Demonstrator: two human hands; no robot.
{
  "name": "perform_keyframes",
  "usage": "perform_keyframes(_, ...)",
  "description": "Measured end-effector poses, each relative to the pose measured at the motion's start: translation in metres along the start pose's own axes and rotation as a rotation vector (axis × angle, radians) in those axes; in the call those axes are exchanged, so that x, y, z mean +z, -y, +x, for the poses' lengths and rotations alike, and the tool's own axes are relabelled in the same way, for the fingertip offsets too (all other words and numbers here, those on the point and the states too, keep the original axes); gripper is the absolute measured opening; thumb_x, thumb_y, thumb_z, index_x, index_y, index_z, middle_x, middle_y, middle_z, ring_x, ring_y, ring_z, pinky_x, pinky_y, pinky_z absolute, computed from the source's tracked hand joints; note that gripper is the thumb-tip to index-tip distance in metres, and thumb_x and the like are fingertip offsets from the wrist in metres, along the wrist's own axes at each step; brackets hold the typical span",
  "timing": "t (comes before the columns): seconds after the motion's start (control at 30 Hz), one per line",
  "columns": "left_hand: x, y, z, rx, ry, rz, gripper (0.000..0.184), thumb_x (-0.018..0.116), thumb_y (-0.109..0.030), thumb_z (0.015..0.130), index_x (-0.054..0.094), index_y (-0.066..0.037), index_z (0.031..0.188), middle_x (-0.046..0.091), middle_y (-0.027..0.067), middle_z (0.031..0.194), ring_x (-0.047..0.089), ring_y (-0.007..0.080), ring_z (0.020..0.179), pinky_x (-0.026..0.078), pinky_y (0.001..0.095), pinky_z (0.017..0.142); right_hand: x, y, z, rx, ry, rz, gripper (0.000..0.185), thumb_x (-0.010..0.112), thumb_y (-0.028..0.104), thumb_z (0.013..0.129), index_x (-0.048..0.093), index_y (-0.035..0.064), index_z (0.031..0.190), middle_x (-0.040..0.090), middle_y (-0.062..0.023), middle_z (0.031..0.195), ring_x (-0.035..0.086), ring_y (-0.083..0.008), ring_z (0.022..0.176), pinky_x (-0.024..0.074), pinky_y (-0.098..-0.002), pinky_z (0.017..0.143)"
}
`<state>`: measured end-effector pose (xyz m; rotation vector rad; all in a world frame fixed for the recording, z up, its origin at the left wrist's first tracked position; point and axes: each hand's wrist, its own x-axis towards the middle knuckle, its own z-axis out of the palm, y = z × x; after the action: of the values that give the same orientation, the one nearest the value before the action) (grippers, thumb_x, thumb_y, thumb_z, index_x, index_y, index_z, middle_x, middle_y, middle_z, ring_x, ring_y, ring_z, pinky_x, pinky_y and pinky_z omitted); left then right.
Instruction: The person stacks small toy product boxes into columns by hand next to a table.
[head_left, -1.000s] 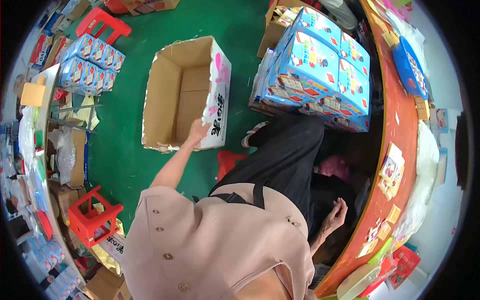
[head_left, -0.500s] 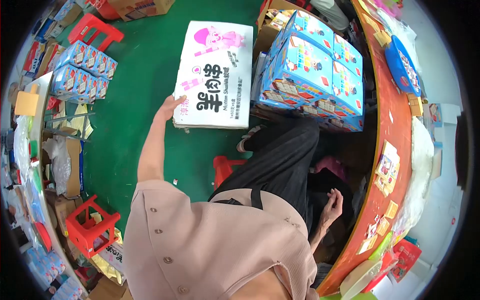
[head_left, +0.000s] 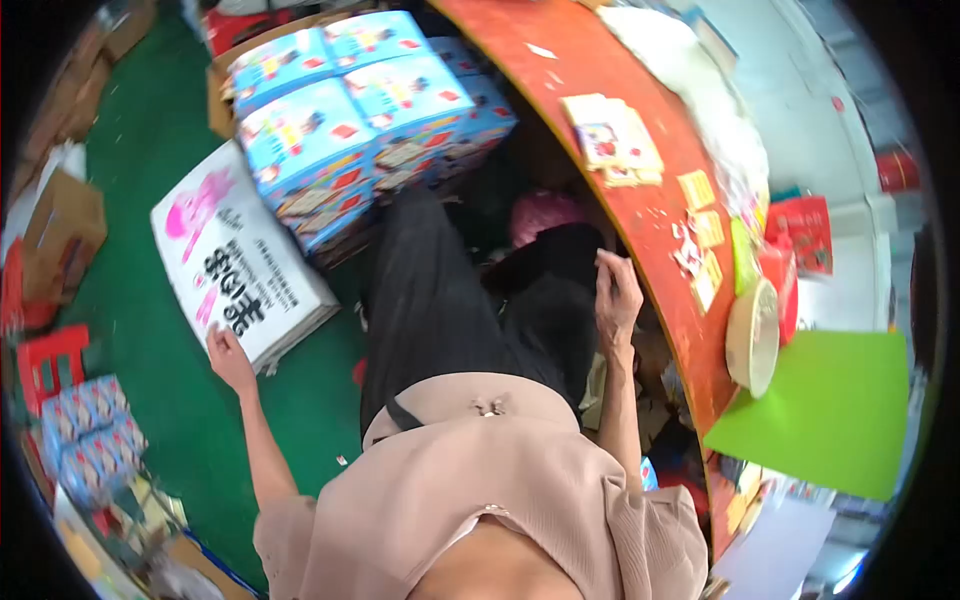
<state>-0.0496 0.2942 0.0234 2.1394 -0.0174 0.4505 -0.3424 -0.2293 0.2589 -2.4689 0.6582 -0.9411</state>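
My left hand [head_left: 230,358] is at the near left edge of a white carton [head_left: 235,262] with pink and black print. The carton lies on the green floor beside stacked blue boxes [head_left: 350,110]. Blur hides whether the fingers of that hand grip the carton. My right hand [head_left: 618,292] hangs over my dark trousers, close to the edge of the orange table [head_left: 665,255]. Its fingers are partly curled, and no object shows in it.
On the table lie cream-coloured pieces [head_left: 612,135], with a beige bowl [head_left: 752,338] near its edge and a green sheet [head_left: 820,410] beyond. Small blue boxes [head_left: 95,435] and a red stool [head_left: 50,365] stand at the left. A pink bag [head_left: 543,215] lies under the table.
The carton has turned from its open side to its printed side and now lies slanted against the blue stack. My view has swung right, and my right hand has come up along the table edge.
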Motion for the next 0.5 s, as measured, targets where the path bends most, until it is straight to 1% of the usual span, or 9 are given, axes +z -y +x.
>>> perform_keyframes(0.03, 0.013, -0.009, -0.008, -0.145, 0.139, -0.183, 0.030, 0.062, -0.009, 0.090, 0.057, 0.001, 0.118, 0.060, 0.0066, 0.085, 0.057, 0.0166, 0.073, 0.047, 0.0296, 0.069, -0.009, 0.002, 0.010, -0.042, -0.060, -0.037, 0.016, 0.058, -0.006, 0.087, 0.062, -0.0026, 0.102, 0.064, -0.0153, 0.097, 0.062, -0.0264, 0.087, 0.0491, -0.0320, 0.082)
perform_keyframes(0.07, 0.029, -0.044, -0.018, -0.129, 0.206, -0.207, 0.027, 0.062, -0.008, 0.090, 0.059, 0.001, 0.115, 0.060, 0.0052, 0.085, 0.056, 0.0142, 0.074, 0.046, 0.0279, 0.069, -0.018, -0.009, 0.014, 0.051, -0.057, -0.015, 0.018, 0.057, -0.007, 0.086, 0.062, -0.0022, 0.103, 0.064, -0.0154, 0.098, 0.062, -0.0256, 0.089, 0.0490, -0.0318, 0.080)
perform_keyframes(0.1, 0.043, -0.087, -0.031, -0.113, 0.272, -0.230, 0.023, 0.061, -0.007, 0.090, 0.061, 0.000, 0.113, 0.060, 0.0037, 0.086, 0.056, 0.0117, 0.074, 0.045, 0.0261, 0.068, -0.028, -0.005, 0.025, 0.044, -0.063, -0.050, 0.019, 0.058, -0.006, 0.086, 0.062, -0.0020, 0.103, 0.065, -0.0158, 0.100, 0.062, -0.0267, 0.091, 0.0489, -0.0333, 0.082)
perform_keyframes(0.17, 0.077, -0.144, -0.051, 0.019, 0.437, -0.267, 0.015, 0.060, -0.003, 0.090, 0.064, -0.001, 0.104, 0.061, 0.0039, 0.086, 0.056, 0.0120, 0.074, 0.045, 0.0252, 0.068, -0.038, -0.036, 0.032, 0.000, -0.072, -0.173, 0.018, 0.060, -0.003, 0.085, 0.062, -0.0011, 0.104, 0.065, -0.0152, 0.105, 0.062, -0.0286, 0.095, 0.0485, -0.0350, 0.084)
perform_keyframes(0.27, 0.116, -0.256, -0.057, 0.064, 0.741, -0.404, 0.011, 0.061, 0.000, 0.087, 0.064, 0.000, 0.098, 0.061, 0.0054, 0.085, 0.057, 0.0136, 0.075, 0.046, 0.0254, 0.070, -0.048, -0.059, 0.039, 0.118, 0.032, -0.224, 0.024, 0.066, 0.003, 0.083, 0.063, 0.0012, 0.106, 0.062, -0.0142, 0.116, 0.059, -0.0305, 0.106, 0.0472, -0.0375, 0.089)
perform_keyframes(0.3, 0.131, -0.282, -0.058, 0.107, 0.821, -0.423, 0.011, 0.061, 0.001, 0.087, 0.064, 0.000, 0.097, 0.061, 0.0062, 0.084, 0.058, 0.0142, 0.076, 0.046, 0.0257, 0.070, -0.048, -0.063, 0.041, 0.069, 0.079, -0.283, 0.028, 0.067, 0.005, 0.081, 0.063, 0.0026, 0.109, 0.060, -0.0137, 0.119, 0.057, -0.0305, 0.109, 0.0463, -0.0385, 0.091)
perform_keyframes(0.37, 0.165, -0.321, -0.059, 0.216, 0.930, -0.498, 0.012, 0.063, 0.002, 0.085, 0.064, 0.000, 0.098, 0.060, 0.0077, 0.082, 0.058, 0.0149, 0.075, 0.047, 0.0262, 0.070, -0.049, -0.066, 0.049, -0.023, 0.163, -0.422, 0.037, 0.071, 0.008, 0.078, 0.062, 0.0054, 0.114, 0.056, -0.0129, 0.127, 0.054, -0.0307, 0.116, 0.0446, -0.0406, 0.095)
perform_keyframes(0.43, 0.200, -0.348, -0.061, 0.253, 1.118, -0.498, 0.014, 0.063, 0.002, 0.085, 0.064, 0.000, 0.098, 0.060, 0.0080, 0.082, 0.059, 0.0163, 0.075, 0.047, 0.0264, 0.070, -0.049, -0.079, 0.047, -0.014, 0.262, -0.476, 0.059, 0.075, 0.012, 0.072, 0.055, 0.0091, 0.127, 0.049, -0.0120, 0.137, 0.047, -0.0315, 0.125, 0.0385, -0.0460, 0.102)
perform_keyframes(0.5, 0.235, -0.360, -0.066, 0.272, 1.248, -0.496, 0.019, 0.063, 0.002, 0.084, 0.064, -0.001, 0.102, 0.060, 0.0097, 0.084, 0.061, 0.0184, 0.074, 0.048, 0.0282, 0.069, -0.051, -0.074, 0.053, 0.060, 0.342, -0.443, 0.064, 0.076, 0.013, 0.070, 0.053, 0.0077, 0.130, 0.047, -0.0120, 0.140, 0.044, -0.0324, 0.128, 0.0374, -0.0463, 0.103)
